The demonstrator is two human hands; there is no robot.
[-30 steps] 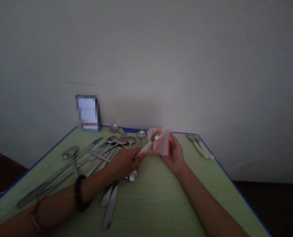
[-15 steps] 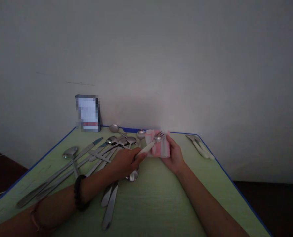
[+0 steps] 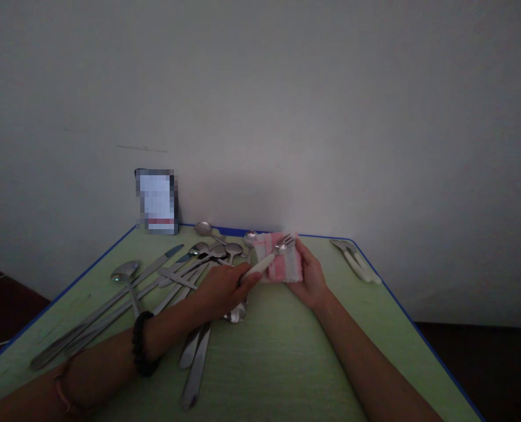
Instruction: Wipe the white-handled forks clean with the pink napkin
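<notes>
My left hand grips a fork by its pale handle, tines pointing up and to the right. Behind the fork's head, a pink and white striped cloth rests in my right hand. That hand holds the cloth from its right side and from below; most of its fingers are hidden by the cloth. Close around my left hand and forearm lies a loose heap of metal spoons and table knives, partly covered by the arm.
A blue-edged green table stands against a grey wall. Pale-handled cutlery lies near the right edge. At the back left a blurred, lit screen leans upright. A large spoon and long knives lie on the left.
The cloth's left part has spread slightly to the left behind the fork, and the fork's head has shifted a touch to the right. Both arms stay almost where they were.
</notes>
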